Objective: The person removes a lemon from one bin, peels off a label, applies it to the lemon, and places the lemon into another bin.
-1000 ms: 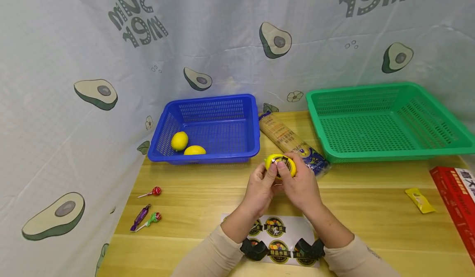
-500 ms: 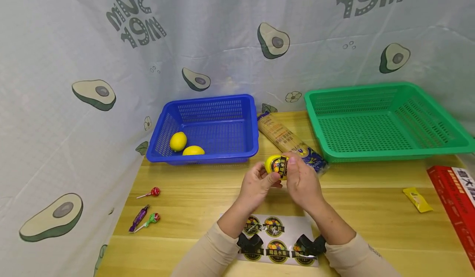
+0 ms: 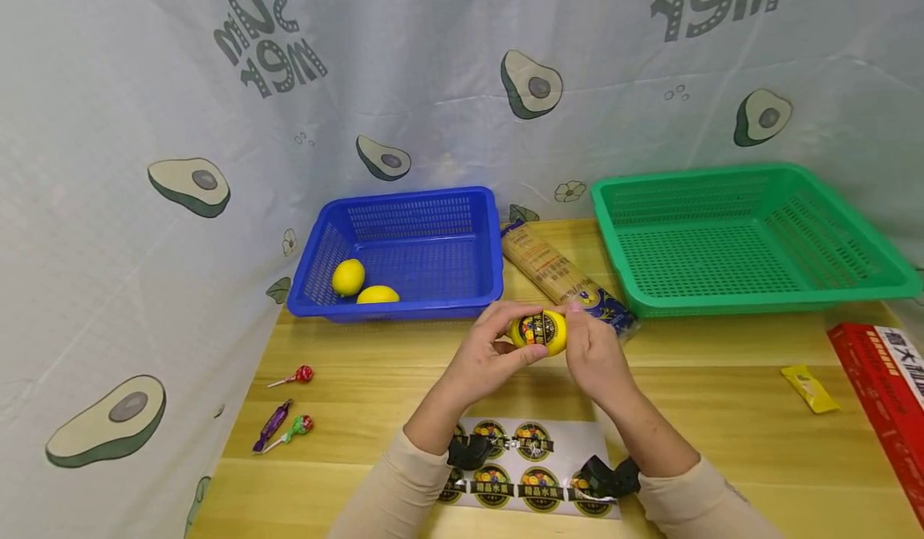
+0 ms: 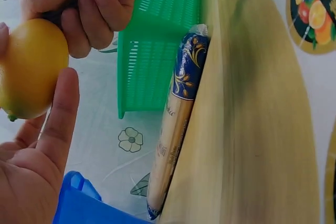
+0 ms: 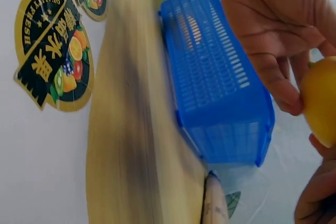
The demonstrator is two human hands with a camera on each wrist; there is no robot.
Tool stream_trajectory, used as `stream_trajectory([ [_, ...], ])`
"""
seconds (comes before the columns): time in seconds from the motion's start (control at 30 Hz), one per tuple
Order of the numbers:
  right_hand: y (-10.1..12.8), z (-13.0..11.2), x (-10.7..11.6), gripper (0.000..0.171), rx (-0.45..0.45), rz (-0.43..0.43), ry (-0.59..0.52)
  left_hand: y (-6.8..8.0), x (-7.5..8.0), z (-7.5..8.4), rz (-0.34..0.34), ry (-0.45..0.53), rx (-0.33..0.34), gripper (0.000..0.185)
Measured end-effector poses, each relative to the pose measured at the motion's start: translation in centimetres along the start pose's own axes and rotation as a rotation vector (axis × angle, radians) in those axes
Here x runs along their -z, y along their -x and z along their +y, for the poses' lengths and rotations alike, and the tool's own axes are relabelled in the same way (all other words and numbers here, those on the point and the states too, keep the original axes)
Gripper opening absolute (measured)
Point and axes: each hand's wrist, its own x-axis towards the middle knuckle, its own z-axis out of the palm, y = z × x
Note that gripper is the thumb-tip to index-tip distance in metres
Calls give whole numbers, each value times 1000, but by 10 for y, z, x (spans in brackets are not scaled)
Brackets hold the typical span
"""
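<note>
- Lemon (image 3: 539, 331) with a round black fruit sticker on it sits up off the table, pinched between both hands in front of the blue basket (image 3: 404, 252).
- Left hand (image 3: 491, 354) has thumb and fingers curled around the lemon's left end; in the left wrist view the thumb lies along the peel.
- Right hand (image 3: 593, 353) grips the right end, fingers bent over the top.
- Just behind the hands lies a long noodle packet (image 3: 563, 276), between the blue basket and the green basket (image 3: 743, 238).
- Two more lemons (image 3: 361, 282) rest in the blue basket.
- Sticker sheet (image 3: 530, 467) lies on the wooden table (image 3: 722, 427) under the wrists.
- Lollipops (image 3: 292, 403) lie off to the left, a yellow sachet (image 3: 810, 387) and a red box (image 3: 884, 395) to the right.
</note>
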Motion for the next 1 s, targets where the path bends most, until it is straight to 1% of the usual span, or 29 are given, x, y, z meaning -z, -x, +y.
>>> stream_trajectory([
  [0.07,0,0,5,59,-45,-50,18,-1,0,0,4,-41,1,49],
  [0.2,7,3,16,62,-127,-123,22,-2,-1,-2,2,-68,15,53],
  [0.3,18,12,28,58,-184,-118,-27,-1,-1,-3,1,-79,32,55],
  [0.37,25,22,38,53,-223,-77,-55,1,-2,-4,2,-86,49,56],
  [0.47,33,39,56,49,-275,9,-80,2,-3,-5,4,-85,79,58],
  [0.63,36,64,87,59,-364,149,-93,3,-5,-5,6,-66,111,57],
  [0.73,33,74,104,66,-426,230,-109,2,-6,-5,6,-60,109,55],
  [0.83,26,81,117,71,-493,309,-154,1,-8,-6,11,-64,100,55],
  [0.93,16,86,125,74,-548,351,-185,1,-7,-7,22,-75,96,54],
  [1.0,11,87,129,76,-569,355,-189,0,-7,-7,28,-83,93,54],
])
